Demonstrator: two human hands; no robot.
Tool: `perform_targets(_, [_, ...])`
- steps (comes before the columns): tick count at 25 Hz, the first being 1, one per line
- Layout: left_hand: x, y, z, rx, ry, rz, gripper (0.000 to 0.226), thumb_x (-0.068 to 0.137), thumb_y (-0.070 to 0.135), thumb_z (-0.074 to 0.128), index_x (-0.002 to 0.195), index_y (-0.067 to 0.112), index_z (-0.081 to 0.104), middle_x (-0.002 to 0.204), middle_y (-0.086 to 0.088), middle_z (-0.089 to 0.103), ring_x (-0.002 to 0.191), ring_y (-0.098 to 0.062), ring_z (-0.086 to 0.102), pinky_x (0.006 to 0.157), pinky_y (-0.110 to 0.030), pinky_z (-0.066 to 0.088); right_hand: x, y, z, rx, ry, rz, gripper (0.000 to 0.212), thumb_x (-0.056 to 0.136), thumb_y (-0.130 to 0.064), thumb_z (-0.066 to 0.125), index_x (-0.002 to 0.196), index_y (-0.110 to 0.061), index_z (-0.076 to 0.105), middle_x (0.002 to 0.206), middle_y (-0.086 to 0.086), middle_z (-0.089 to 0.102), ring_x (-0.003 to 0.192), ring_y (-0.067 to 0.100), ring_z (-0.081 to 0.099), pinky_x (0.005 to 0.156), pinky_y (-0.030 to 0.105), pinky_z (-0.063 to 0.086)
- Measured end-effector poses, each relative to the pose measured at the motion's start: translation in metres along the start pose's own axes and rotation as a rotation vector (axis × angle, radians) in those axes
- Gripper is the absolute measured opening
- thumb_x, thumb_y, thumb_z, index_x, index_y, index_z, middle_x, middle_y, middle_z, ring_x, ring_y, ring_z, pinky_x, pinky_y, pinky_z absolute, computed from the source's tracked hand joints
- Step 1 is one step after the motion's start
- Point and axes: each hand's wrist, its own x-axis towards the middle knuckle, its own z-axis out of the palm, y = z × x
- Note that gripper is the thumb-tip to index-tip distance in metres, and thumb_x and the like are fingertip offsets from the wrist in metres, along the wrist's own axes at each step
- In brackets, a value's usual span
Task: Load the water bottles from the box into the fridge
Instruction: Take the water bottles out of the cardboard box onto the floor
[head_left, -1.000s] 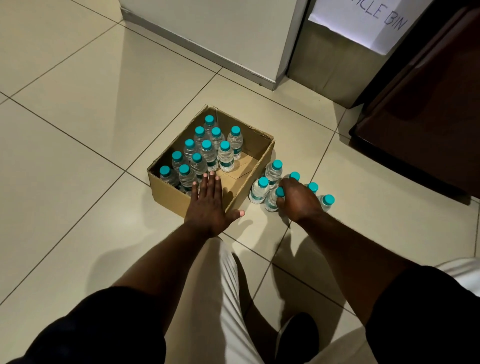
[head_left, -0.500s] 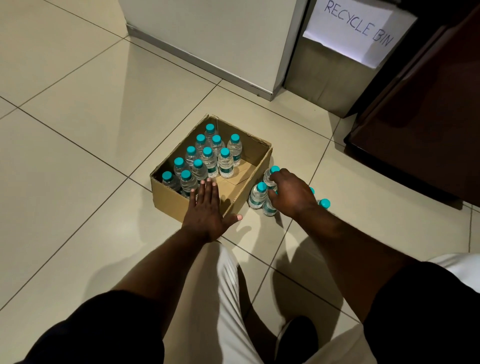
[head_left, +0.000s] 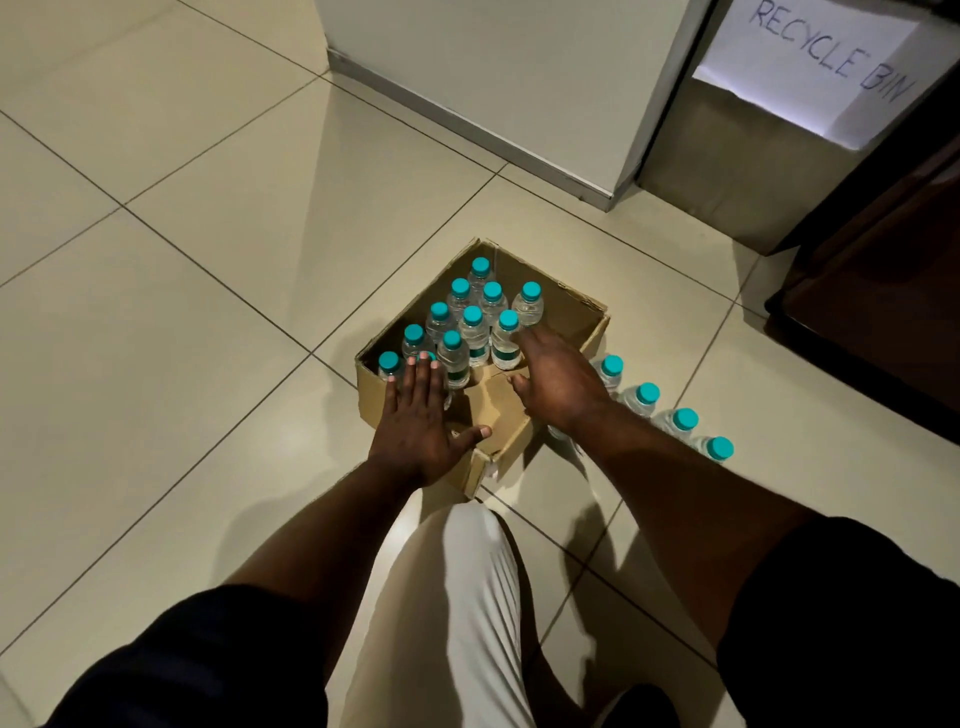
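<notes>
Floor: glossy cream square ceramic tiles (head_left: 171, 322) with thin dark grout lines that run diagonally across the whole view; a soft patch of reflected light lies on a tile near the left of centre.
Bin: dull grey metal bin (head_left: 717, 171), far right, standing on the tiles just left of the cabinet.
Sign: white paper sheet (head_left: 821, 67) on the upper front of the bin, hand-lettered "RECYCLE BIN" in dark capitals; its top is cut off by the frame.
Cabinet: dark brown wooden cabinet (head_left: 883, 312) along the right edge, its dark base meeting the tiles.
</notes>
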Motion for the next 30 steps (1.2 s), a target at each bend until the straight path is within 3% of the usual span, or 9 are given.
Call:
perform_targets(4, [0.001,0.000,0.008,-0.045,0.040,0.001,0.111,0.084,0.092,0.012,0.158,0.016,-0.019,0.165,-0.008,-0.027,0.150,-0.023,-0.031,0.124,-0.051,-0.011,0.028,0.003,0.015,-0.105,-0.112,-0.009,0.090,0.088,-0.020,0.075,0.160,-0.027,0.020,0.169,0.002,0.013,0.153,0.028,0.020,0.120,0.046,0.027])
perform_targets(7, [0.000,0.000,0.011,-0.049,0.073,0.009,0.109,0.087,0.090,0.015,0.159,0.015,-0.017,0.166,-0.008,-0.025,0.151,-0.023,-0.030,0.124,-0.051,-0.011,0.039,0.006,0.021,-0.097,-0.114,-0.027,0.090,0.084,-0.007,0.073,0.158,-0.027,0.026,0.166,0.004,0.022,0.149,0.030,0.029,0.117,0.046,0.034])
perform_targets(10, [0.001,0.000,0.012,-0.064,0.080,0.007,0.109,0.087,0.090,0.015,0.159,0.014,-0.017,0.166,-0.008,-0.025,0.151,-0.022,-0.029,0.124,-0.051,-0.010,0.046,0.005,0.023,-0.070,-0.026,-0.040,0.082,0.078,-0.003,0.076,0.150,-0.023,0.041,0.148,0.007,0.042,0.128,0.027,0.050,0.101,0.039,0.050])
perform_targets(13, [-0.002,-0.001,0.010,-0.064,0.072,0.010,0.109,0.087,0.089,0.014,0.159,0.014,-0.019,0.166,-0.008,-0.026,0.151,-0.023,-0.029,0.124,-0.051,-0.009,0.050,0.003,0.025,-0.059,0.009,-0.021,0.069,0.080,-0.003,0.076,0.142,-0.018,0.050,0.136,0.008,0.047,0.115,0.024,0.054,0.091,0.034,0.053])
perform_targets(18, [-0.002,-0.001,0.010,-0.063,0.062,0.006,0.109,0.086,0.089,0.011,0.158,0.014,-0.020,0.165,-0.008,-0.027,0.150,-0.023,-0.030,0.124,-0.050,-0.010,0.049,0.000,0.030,-0.039,0.006,0.071,0.071,0.083,-0.002,0.076,0.146,-0.017,0.047,0.156,0.013,0.032,0.135,0.031,0.046,0.102,0.040,0.052])
perform_targets(23, [-0.001,-0.003,0.011,-0.054,0.069,0.016,0.110,0.086,0.090,0.010,0.159,0.012,-0.017,0.166,-0.009,-0.024,0.151,-0.024,-0.028,0.123,-0.049,-0.012,0.041,0.003,0.033,0.017,-0.048,0.092,0.058,0.087,-0.005,0.072,0.140,-0.018,0.051,0.142,0.010,0.045,0.111,0.024,0.059,0.089,0.036,0.057])
perform_targets(30, [-0.006,0.001,0.005,-0.059,0.028,0.042,0.112,0.084,0.092,0.008,0.158,0.012,-0.020,0.165,-0.010,-0.027,0.150,-0.025,-0.031,0.123,-0.049,-0.015,0.016,0.003,0.004,0.166,-0.003,0.077,0.045,0.093,-0.017,0.067,0.136,-0.023,0.053,0.141,0.003,0.046,0.115,0.019,0.056,0.093,0.036,0.056])
